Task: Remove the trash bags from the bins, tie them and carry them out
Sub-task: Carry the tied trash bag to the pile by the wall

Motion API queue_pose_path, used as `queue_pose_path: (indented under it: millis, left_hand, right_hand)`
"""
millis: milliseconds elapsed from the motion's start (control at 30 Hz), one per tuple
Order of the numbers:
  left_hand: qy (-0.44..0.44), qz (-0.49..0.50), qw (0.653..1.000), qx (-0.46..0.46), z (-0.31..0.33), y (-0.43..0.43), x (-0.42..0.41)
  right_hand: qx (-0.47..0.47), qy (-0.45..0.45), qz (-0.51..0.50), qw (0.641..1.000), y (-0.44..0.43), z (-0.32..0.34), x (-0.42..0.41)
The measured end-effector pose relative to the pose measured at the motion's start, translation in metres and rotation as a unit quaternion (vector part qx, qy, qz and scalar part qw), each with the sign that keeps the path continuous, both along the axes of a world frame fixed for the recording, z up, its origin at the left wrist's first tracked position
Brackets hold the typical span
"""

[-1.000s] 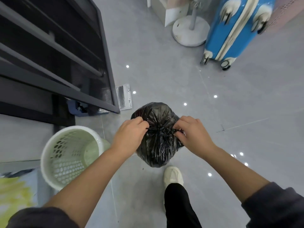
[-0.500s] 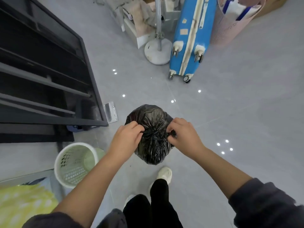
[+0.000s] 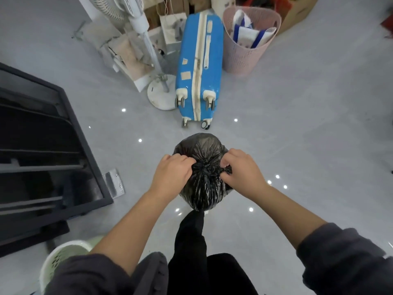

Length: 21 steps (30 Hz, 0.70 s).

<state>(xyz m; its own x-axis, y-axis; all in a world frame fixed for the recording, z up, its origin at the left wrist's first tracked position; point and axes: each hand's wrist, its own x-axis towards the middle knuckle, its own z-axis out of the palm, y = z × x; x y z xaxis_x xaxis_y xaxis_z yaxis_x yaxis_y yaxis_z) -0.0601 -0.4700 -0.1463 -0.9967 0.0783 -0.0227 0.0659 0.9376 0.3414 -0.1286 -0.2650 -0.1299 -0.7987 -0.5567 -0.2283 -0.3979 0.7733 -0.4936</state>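
Above the floor, between both hands, hangs the black trash bag (image 3: 202, 188). Left hand (image 3: 172, 172) and right hand (image 3: 242, 173) each pinch a gathered neck end; pull outward evenly to seat the knot.

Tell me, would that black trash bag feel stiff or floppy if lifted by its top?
Probably floppy: the black trash bag is thin, creased film gathered between the left hand and right hand. Likely light for its size, since the hands' pinch alone seems to hold it up. Its glossy skin may be slippery.
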Motion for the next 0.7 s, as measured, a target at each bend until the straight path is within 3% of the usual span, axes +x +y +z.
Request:
queue_pose_path:
  millis: [433,700]
  left_hand:
    - [-0.007,-0.070,0.998,-0.005,0.020,0.134,-0.223]
    - [-0.030,-0.005,0.995,0.096,0.027,0.257,-0.375]
  right_hand:
    - [0.005,0.006,-0.033,0.999,0.137,0.010,-0.203]
    - [-0.001,0.026,0.001,1.000,0.260,0.027,-0.355]
